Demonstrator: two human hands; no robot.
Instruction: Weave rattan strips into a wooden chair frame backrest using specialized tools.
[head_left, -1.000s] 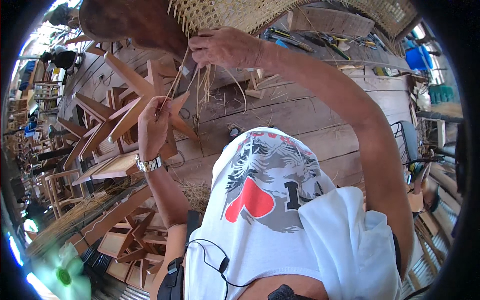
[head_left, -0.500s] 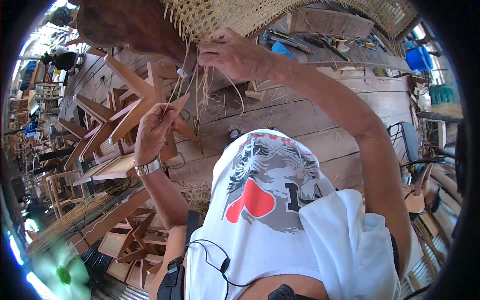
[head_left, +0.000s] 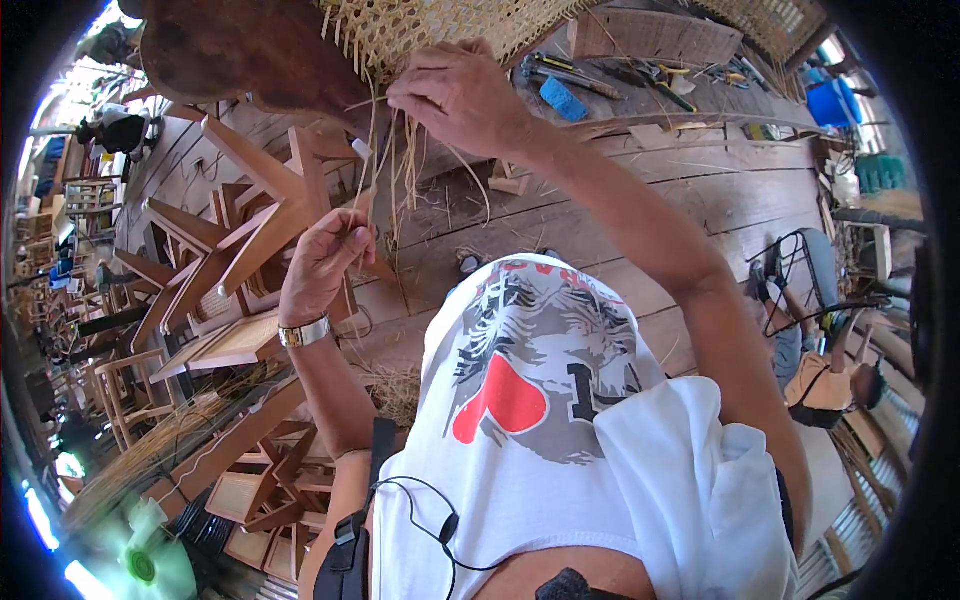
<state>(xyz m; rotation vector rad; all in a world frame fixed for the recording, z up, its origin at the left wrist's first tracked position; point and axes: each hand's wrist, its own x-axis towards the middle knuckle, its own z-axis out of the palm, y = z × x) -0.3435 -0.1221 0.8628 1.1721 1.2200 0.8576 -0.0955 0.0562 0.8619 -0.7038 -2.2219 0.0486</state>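
Observation:
A woven cane panel with open holes fills the top of the view, set against a dark brown wooden frame. My right hand is closed at the panel's near edge, its fingertips pinching a cane strand by the wood. Lower and to the left, my left hand pinches the lower part of thin cane strands that run up to that edge. Loose strand ends dangle between the two hands. A small white-tipped piece sits beside the strands; its kind is unclear.
Stacked wooden chair frames stand left. Behind my right forearm, a blue block and hand tools lie on a wooden surface. A green fan is at lower left. Another person sits at far right.
My left hand has shifted slightly right and down, along the strands. The right hand stays at the panel edge, a little lower. The person at the right shows more fully.

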